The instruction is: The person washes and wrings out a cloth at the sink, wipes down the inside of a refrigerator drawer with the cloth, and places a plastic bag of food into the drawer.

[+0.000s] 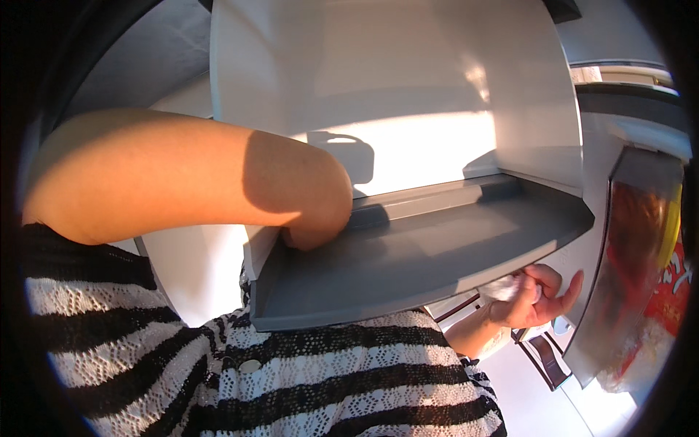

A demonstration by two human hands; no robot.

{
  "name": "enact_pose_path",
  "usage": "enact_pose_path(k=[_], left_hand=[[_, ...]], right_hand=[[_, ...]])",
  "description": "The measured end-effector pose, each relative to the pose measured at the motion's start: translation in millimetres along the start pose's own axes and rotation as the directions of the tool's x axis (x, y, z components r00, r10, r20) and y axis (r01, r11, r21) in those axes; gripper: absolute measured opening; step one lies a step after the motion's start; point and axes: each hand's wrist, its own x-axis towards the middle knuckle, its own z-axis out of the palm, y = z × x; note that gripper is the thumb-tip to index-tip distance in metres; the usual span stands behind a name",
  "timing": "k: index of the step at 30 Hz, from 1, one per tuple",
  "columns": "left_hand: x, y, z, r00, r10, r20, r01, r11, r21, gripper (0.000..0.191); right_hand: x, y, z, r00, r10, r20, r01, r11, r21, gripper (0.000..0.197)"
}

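My left arm point(180, 169) reaches across from the left and bends over the left end of a dark grey tray point(426, 246). My left hand is out of view, hidden behind the arm. The tray forms the base of a white-walled compartment point(404, 54), lit by a bright band of sun. Below the tray's right front edge is my right hand point(529, 303), palm partly visible. Its fingers are curled around a crumpled white wad point(499, 288), perhaps tissue or cloth. One finger stretches out to the right, away from the wad.
At the right, a translucent bin point(628, 262) holds bagged items; beside it is a red printed package point(669, 289). A dark-framed piece of furniture point(549, 360) stands on the pale tiled floor point(587, 407) below. My striped knit top point(338, 377) lies close to the tray's front edge.
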Motion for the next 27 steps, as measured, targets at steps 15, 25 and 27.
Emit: enact_pose_path(k=[15,25,27], left_hand=[[28,-38,-101,0.76,0.146,-0.633,-0.439,0.834,-0.335,0.025],[103,-13,-127,0.512,-0.395,-0.763,-0.651,0.4,-0.645,0.021],[120,-3,-126,0.416,-0.439,-0.797,-0.687,0.422,-0.591,0.024]], right_hand=[[-9,20,30,0.973,0.078,0.219,-0.048,0.989,-0.138,0.039],[-20,1,23,0.914,-0.049,0.403,0.111,0.985,-0.132,0.044],[-22,-5,28,0.953,-0.086,0.291,0.154,0.963,-0.222,0.041]])
